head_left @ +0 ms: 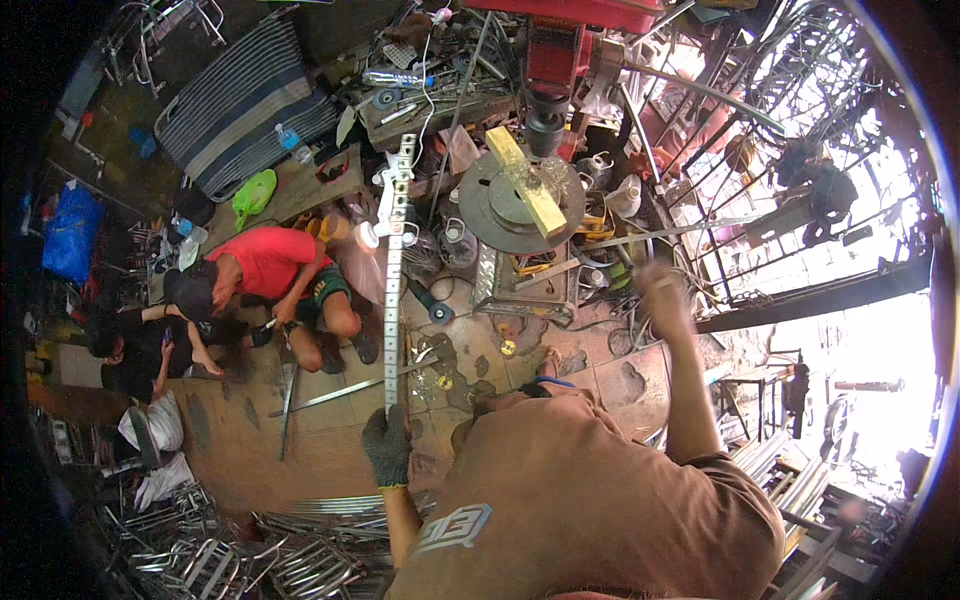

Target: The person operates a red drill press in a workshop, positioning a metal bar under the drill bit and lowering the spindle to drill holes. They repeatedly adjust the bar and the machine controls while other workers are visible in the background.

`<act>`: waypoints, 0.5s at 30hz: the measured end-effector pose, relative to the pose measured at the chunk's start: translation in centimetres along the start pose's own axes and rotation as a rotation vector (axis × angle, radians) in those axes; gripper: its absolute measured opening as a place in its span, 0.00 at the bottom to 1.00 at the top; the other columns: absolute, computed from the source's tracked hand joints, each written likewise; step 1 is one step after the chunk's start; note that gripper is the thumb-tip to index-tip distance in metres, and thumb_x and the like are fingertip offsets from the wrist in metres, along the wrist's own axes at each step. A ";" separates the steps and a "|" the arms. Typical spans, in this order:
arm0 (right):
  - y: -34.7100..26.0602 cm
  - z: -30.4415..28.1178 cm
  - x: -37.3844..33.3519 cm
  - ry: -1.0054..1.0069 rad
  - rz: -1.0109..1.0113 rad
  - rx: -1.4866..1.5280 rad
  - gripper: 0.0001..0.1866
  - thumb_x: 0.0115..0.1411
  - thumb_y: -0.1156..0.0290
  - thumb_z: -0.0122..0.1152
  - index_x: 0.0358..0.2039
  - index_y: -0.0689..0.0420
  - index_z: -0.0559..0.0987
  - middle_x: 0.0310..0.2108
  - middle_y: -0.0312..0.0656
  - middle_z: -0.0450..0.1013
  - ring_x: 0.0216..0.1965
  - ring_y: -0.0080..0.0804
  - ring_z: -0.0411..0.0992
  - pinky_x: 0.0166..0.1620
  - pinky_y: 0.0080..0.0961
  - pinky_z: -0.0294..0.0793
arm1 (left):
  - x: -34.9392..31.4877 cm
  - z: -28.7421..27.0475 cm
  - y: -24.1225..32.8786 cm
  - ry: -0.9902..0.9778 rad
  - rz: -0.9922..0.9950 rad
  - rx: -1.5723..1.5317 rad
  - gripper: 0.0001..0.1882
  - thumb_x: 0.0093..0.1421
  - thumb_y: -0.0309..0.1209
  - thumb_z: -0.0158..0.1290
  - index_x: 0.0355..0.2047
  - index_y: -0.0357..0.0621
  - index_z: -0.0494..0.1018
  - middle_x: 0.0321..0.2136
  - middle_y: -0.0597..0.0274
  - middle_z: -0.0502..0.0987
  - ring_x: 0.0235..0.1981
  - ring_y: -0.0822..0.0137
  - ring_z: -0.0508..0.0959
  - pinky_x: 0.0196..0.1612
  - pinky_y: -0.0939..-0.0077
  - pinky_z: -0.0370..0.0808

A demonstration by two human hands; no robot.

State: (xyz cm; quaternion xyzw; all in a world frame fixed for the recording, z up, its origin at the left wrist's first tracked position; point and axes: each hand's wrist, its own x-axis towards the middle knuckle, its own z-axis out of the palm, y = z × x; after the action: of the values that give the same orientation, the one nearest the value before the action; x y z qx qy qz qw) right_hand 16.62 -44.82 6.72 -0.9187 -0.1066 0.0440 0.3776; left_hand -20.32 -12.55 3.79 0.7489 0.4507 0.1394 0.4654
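- Perforated bar: we see it extending away from us, left of the round worktop and apart from it, its row of holes visible.
- Left grip: gloved and closed around the bar's near end, below and left of the round worktop.
- Right grip: raised, right of and below the round worktop; blur hides the fingers, so we cannot tell how far open it is or whether it holds anything.
- Handling: supported at its near end, the bar would, we judge, swing readily; we should hold firmly and guide the far end slowly.
- Upon the round worktop: a yellow block lies beneath the drill chuck; we should keep glove and bar clear of the chuck.
- Obstacles: left of the round worktop, past the bar, a co-worker in red crouches; below-left of it lies a blue-disc tool, and farther off, a thin metal strip.
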 end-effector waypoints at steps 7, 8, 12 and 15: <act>-15.5 -11.9 6.9 0.569 -0.595 0.752 0.38 0.66 0.42 0.46 0.62 0.65 0.63 0.28 0.34 0.66 0.20 0.15 0.58 0.21 0.12 0.56 | -1.4 5.8 4.8 -0.121 -0.172 -0.122 0.19 0.63 0.44 0.53 0.29 0.37 0.74 0.15 0.62 0.72 0.15 0.73 0.70 0.18 0.74 0.65; -16.4 -12.4 8.2 0.654 -0.671 0.632 0.37 0.67 0.43 0.46 0.60 0.65 0.66 0.31 0.35 0.69 0.21 0.15 0.58 0.21 0.11 0.57 | -1.5 6.3 5.4 -0.129 -0.183 -0.086 0.19 0.63 0.44 0.53 0.30 0.37 0.75 0.16 0.62 0.73 0.16 0.72 0.71 0.19 0.74 0.66; -17.9 -14.3 13.2 0.891 -0.732 0.454 0.24 0.68 0.53 0.51 0.46 0.65 0.79 0.34 0.44 0.79 0.23 0.21 0.69 0.25 0.17 0.66 | -2.6 7.9 6.6 -0.137 -0.179 -0.012 0.21 0.63 0.43 0.51 0.36 0.33 0.77 0.20 0.54 0.77 0.20 0.67 0.75 0.25 0.69 0.71; -20.2 -16.2 16.0 0.841 -0.416 0.286 0.21 0.66 0.56 0.54 0.37 0.63 0.81 0.29 0.45 0.79 0.26 0.27 0.75 0.29 0.24 0.72 | -3.7 8.4 6.1 -0.077 -0.047 0.128 0.22 0.63 0.45 0.51 0.34 0.34 0.76 0.20 0.49 0.74 0.20 0.59 0.75 0.27 0.65 0.70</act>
State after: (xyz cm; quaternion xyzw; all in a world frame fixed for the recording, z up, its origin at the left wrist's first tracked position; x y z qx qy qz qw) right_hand 31.51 -38.26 32.42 -0.7550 -0.1190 -0.3930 0.5112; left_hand -13.75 -21.28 5.09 0.7712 0.4578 0.0706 0.4368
